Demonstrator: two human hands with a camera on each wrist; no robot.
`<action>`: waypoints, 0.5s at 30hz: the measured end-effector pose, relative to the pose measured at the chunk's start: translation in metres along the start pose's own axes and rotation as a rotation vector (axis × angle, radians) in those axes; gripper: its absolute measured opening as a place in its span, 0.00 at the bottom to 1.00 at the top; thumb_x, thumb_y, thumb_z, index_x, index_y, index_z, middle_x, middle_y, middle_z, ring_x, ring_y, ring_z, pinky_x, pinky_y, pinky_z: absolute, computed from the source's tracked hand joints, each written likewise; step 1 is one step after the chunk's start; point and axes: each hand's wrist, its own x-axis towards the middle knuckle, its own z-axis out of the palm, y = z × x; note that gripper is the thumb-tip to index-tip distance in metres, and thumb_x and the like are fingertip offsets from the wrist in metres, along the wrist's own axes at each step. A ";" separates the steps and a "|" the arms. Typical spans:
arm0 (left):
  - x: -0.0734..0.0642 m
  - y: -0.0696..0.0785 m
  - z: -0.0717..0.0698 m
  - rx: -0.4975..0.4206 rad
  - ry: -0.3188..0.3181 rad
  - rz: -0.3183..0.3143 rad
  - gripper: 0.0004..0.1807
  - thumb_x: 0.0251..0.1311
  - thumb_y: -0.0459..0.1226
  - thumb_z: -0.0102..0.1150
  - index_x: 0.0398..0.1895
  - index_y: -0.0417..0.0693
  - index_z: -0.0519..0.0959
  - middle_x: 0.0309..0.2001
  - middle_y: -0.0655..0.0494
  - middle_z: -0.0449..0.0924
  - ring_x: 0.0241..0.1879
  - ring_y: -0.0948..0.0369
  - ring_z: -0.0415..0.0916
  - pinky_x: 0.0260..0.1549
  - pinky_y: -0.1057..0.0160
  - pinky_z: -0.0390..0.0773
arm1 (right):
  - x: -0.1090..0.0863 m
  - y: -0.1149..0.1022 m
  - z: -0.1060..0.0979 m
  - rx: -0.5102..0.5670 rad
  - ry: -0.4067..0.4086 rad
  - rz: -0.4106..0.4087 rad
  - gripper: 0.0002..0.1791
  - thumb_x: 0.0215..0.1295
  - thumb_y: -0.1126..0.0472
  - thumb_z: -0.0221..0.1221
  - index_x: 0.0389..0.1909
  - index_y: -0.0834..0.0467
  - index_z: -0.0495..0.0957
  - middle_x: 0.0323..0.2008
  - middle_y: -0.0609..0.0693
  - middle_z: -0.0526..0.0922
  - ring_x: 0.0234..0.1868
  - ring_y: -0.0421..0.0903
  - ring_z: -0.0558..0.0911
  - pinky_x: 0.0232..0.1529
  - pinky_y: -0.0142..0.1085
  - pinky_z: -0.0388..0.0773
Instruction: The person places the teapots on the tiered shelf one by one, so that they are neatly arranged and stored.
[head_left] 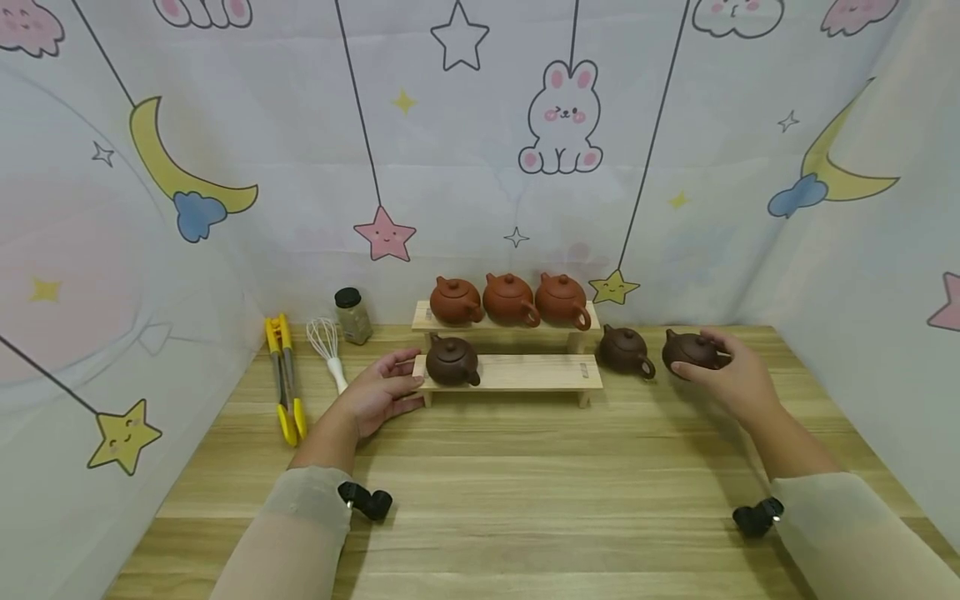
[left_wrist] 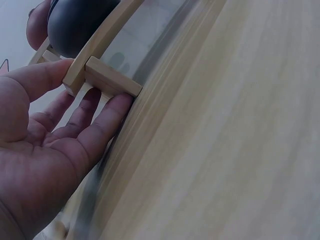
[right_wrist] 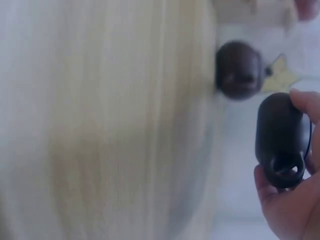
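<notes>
My right hand [head_left: 738,379] grips a dark brown teapot [head_left: 688,351] by its sides, thumb in front. In the right wrist view this teapot [right_wrist: 280,135] hangs above the tabletop, its loop handle toward the palm. Beside it a second dark teapot [head_left: 624,350] stands on the table. At the left end of the front wooden stand [head_left: 525,372], my left hand [head_left: 378,392] holds the board's end and leg between thumb and fingers. A third dark teapot [head_left: 452,362] sits on that stand, close to the left fingers.
Behind is a higher wooden stand [head_left: 422,315] bearing three reddish-brown teapots [head_left: 508,300]. On the left lie yellow-grey tongs [head_left: 285,379] and a white-handled whisk [head_left: 328,350], near a black-lidded jar [head_left: 352,317]. A patterned curtain [head_left: 465,167] encloses the table.
</notes>
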 end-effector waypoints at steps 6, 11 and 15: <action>0.000 -0.001 -0.001 -0.009 -0.009 -0.001 0.39 0.78 0.31 0.56 0.87 0.49 0.53 0.78 0.43 0.59 0.58 0.62 0.78 0.63 0.53 0.85 | -0.027 -0.028 0.004 -0.005 -0.046 -0.038 0.57 0.63 0.30 0.70 0.85 0.52 0.58 0.79 0.67 0.66 0.75 0.72 0.69 0.63 0.62 0.78; 0.000 0.000 0.000 -0.014 -0.013 -0.011 0.39 0.78 0.31 0.56 0.87 0.49 0.53 0.77 0.44 0.59 0.57 0.62 0.77 0.62 0.54 0.86 | -0.046 -0.052 0.018 0.058 -0.109 -0.075 0.56 0.62 0.33 0.73 0.84 0.50 0.60 0.79 0.60 0.69 0.74 0.65 0.74 0.60 0.47 0.84; -0.001 0.001 0.001 -0.016 -0.020 -0.006 0.39 0.78 0.30 0.55 0.87 0.49 0.53 0.77 0.43 0.60 0.57 0.62 0.77 0.62 0.54 0.86 | -0.055 -0.068 0.037 0.123 -0.133 -0.098 0.54 0.61 0.37 0.75 0.83 0.51 0.62 0.77 0.59 0.71 0.71 0.62 0.78 0.56 0.39 0.85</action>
